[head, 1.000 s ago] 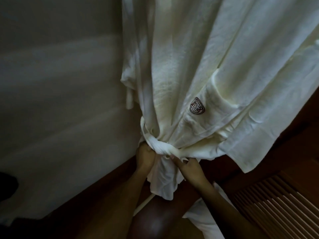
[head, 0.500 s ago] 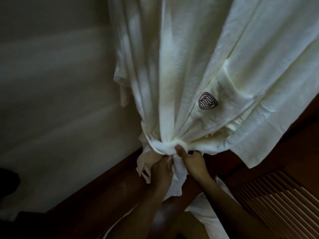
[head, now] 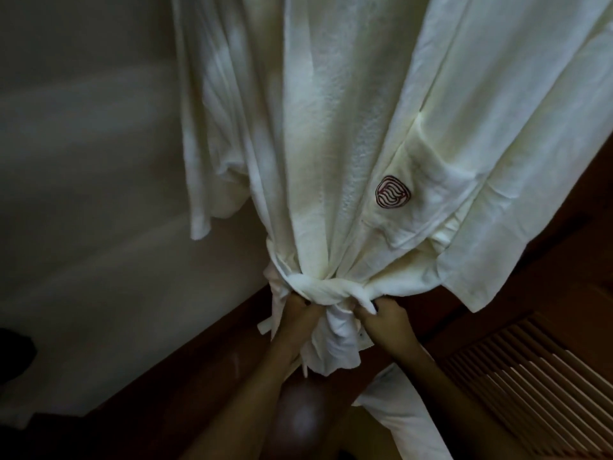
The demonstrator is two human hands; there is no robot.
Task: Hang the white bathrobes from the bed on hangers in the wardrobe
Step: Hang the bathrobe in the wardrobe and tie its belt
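One white bathrobe is seen hanging down from the top edge of the frame, filling the upper centre and upper right. Hanger and rail are out of view. Its cloth is gathered at the waist by a belt wrapped around it and knotted at lower centre. A dark red crest is stitched on a chest pocket, right of centre. A sleeve hangs at upper left, a second one at right.

Both hands are at the knot. Left hand is closed around the belt just left of and below the knot, fingers curled into the cloth. Right hand is closed on the belt end just right of the knot, fingertips pinched into the fold. Belt tails and gathered cloth hang between the two wrists.

Behind the robe, a pale wall panel covers the left half of the frame. Dark wood runs diagonally across the bottom. A slatted wooden panel is seen at lower right. More white cloth lies at bottom centre-right, partly hidden by the right forearm; what it is cannot be told. Lighting is dim, detail in the lower frame is poor.
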